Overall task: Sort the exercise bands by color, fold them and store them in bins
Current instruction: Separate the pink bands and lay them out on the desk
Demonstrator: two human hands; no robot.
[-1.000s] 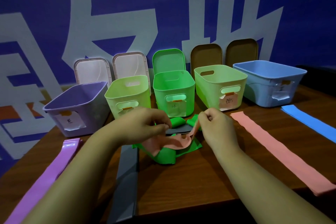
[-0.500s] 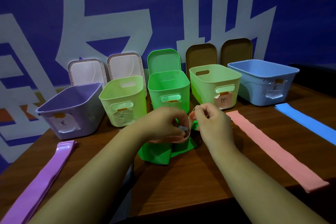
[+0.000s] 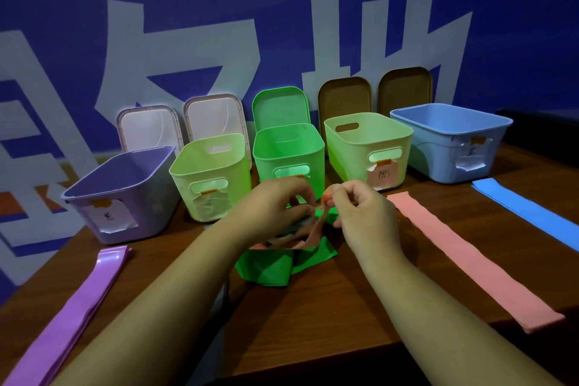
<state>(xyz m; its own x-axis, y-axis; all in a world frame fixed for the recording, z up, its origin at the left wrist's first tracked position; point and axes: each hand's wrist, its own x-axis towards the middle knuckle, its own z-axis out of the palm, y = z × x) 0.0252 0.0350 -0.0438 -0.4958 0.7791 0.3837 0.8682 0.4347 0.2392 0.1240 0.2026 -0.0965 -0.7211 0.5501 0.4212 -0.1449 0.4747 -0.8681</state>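
At the table's middle, my left hand (image 3: 275, 207) and my right hand (image 3: 360, 213) both pinch a crumpled pink band (image 3: 308, 233) and lift it off a heap of green bands (image 3: 275, 266). Another pink band (image 3: 470, 257) lies flat to the right, with a blue band (image 3: 529, 210) beyond it. A purple band (image 3: 72, 313) lies flat at the left. Five open bins stand in a row behind: purple bin (image 3: 119, 194), light green bin (image 3: 210, 172), green bin (image 3: 288, 153), second light green bin (image 3: 366, 147) and blue bin (image 3: 451, 141).
Bin lids (image 3: 150, 125) lean upright against the blue wall behind the row. The wooden table's front edge (image 3: 313, 357) runs just below my forearms. A dark band under my left forearm is mostly hidden.
My hands have drawn closer together and lifted the pink band higher off the green heap. The view has shifted so the dark grey band is now hidden under my left arm.
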